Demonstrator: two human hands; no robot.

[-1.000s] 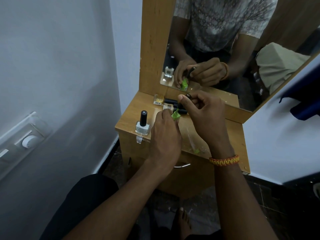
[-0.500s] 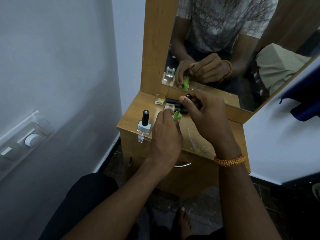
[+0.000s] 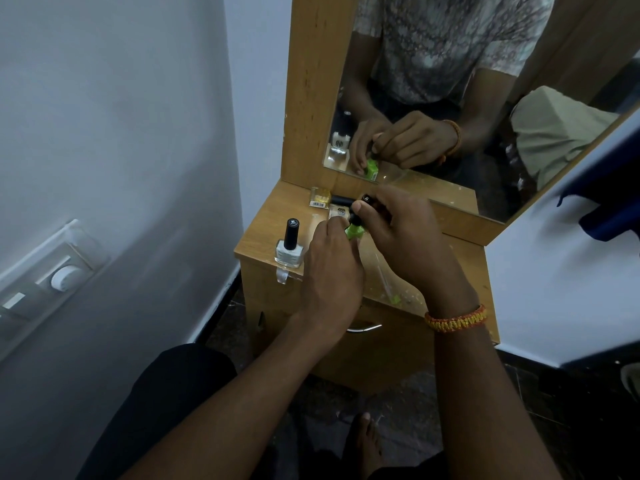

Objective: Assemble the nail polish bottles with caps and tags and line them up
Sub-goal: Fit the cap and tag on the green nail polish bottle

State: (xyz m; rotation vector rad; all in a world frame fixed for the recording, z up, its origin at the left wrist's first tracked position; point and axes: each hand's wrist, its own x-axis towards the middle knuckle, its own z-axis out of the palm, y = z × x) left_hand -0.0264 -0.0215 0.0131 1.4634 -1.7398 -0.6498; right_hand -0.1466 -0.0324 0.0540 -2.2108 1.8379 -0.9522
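Fingers clamped, both hands, frame centre.
I see left hand (image 3: pixel 332 268) gripping green bottle (image 3: pixel 356 231); right hand (image 3: pixel 398 233) pinching black cap (image 3: pixel 363 202) atop it. White bottle (image 3: pixel 289 252) left, apart.

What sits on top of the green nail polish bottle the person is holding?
A black cap, pinched by the right hand, sits above the green bottle. The left hand covers the bottle's lower part; the neck joint is hidden.

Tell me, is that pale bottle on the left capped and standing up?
Yes, the pale bottle stands upright near the table's front left edge, its black cap on top. Neither hand touches it.
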